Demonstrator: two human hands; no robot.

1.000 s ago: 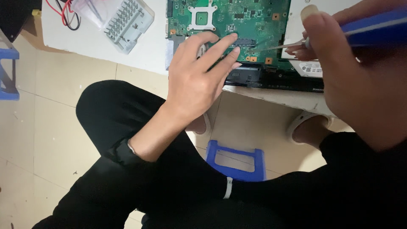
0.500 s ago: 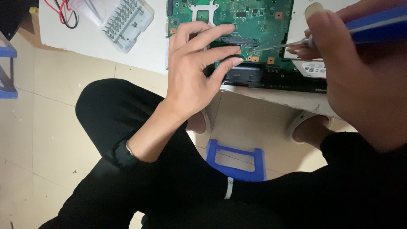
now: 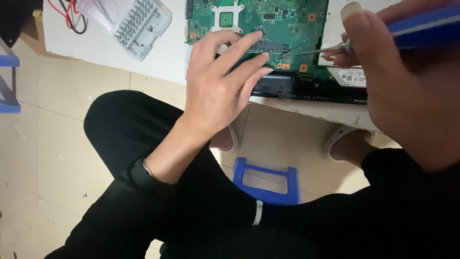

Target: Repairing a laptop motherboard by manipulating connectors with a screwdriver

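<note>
Head view: my left hand (image 3: 215, 91) presses open fingers on the stiff, fragile green circuit board (image 3: 282, 24), best held by its edges; my right hand (image 3: 397, 81) grips the blue-handled screwdriver (image 3: 421, 26).

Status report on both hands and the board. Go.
Left hand flat, fingers spread on the green board. Right hand gripping a blue screwdriver, tip on the board near the left fingertips. Nothing blocking the tip.

From my remote view I see a white tabletop (image 3: 120, 50) along the top, pale beige floor tiles (image 3: 57, 129) spreading below it, a small blue plastic stool (image 3: 267, 182) under its front edge, and another blue frame (image 3: 8, 81) off to its left.
</note>
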